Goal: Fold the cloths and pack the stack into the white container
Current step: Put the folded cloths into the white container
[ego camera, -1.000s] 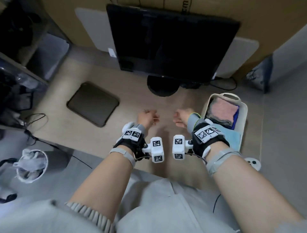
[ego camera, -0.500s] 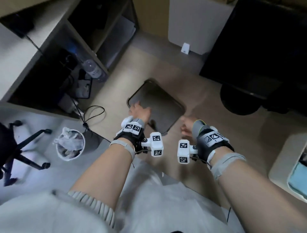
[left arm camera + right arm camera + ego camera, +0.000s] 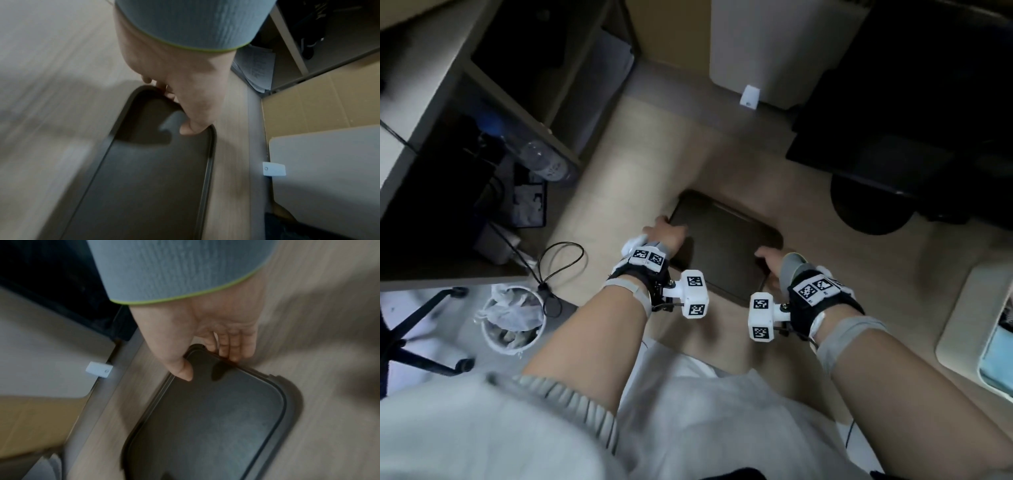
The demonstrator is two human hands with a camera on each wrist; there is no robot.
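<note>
A dark grey rectangular lid lies flat on the wooden desk. My left hand is at its far left corner; in the left wrist view the left hand has its thumb on the lid and its fingers curled round the rim. My right hand is at the right corner; in the right wrist view the right hand hooks its fingers over the rim of the lid, thumb at the adjoining edge. The white container shows at the right edge, a light blue cloth inside.
A black monitor stands behind on its round base, to the right. A shelf unit with a plastic bottle stands at the left. Past the desk's left edge are a looped cable and a white waste bin.
My head has turned left, so the container slid to the right edge. Both hands moved from mid-desk to the dark lid and now hold its corners.
</note>
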